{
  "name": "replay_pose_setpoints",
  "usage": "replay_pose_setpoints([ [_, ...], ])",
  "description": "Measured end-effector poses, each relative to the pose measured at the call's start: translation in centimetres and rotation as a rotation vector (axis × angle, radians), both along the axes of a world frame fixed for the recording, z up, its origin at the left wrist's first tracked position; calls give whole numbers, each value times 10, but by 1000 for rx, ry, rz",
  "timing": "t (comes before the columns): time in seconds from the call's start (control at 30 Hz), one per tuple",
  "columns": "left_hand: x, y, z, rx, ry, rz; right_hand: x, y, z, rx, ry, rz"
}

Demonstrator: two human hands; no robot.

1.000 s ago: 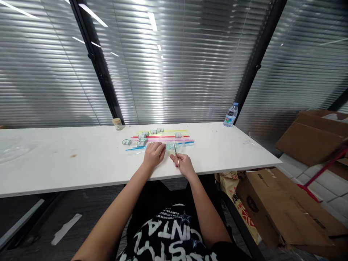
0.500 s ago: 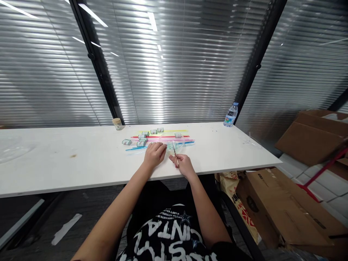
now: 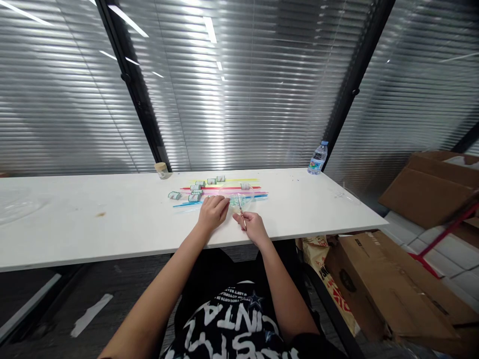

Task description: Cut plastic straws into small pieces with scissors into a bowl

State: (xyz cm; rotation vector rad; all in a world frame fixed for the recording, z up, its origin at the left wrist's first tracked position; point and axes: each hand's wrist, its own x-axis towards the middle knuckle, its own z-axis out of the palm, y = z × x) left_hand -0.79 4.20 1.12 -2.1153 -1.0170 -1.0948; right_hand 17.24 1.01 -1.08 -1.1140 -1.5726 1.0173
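Observation:
In the head view, my right hand [image 3: 253, 227] grips a slim metal tool [image 3: 241, 209], silvery toward its tip and coppery near my fingers. Its tip points away from me over a clear shallow dish [image 3: 251, 201] that holds small pale-green pieces. Beside the dish on the left is my left hand [image 3: 214, 212], palm down with its fingers bent together. What those fingers pinch, if anything, is too small to make out. Behind my hands lie colored sticks: blue [image 3: 261, 196], pink [image 3: 258, 192], red [image 3: 251, 187] and yellow [image 3: 245, 179]. Several small printed cylinders [image 3: 194, 198] lie around them.
A jar with a wooden lid [image 3: 161, 170] stands at the white table's [image 3: 123, 219] back edge. The water bottle [image 3: 317, 158] is at the back right corner. Clear plastic [image 3: 17, 204] lies far left. Cardboard boxes [image 3: 396, 284] stand on the floor to the right.

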Motion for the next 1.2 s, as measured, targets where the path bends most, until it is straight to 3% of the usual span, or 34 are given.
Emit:
replay_pose_setpoints([
  [1.2,-1,3,-3,42,0,13,-1,1,0,-21,18,-3],
])
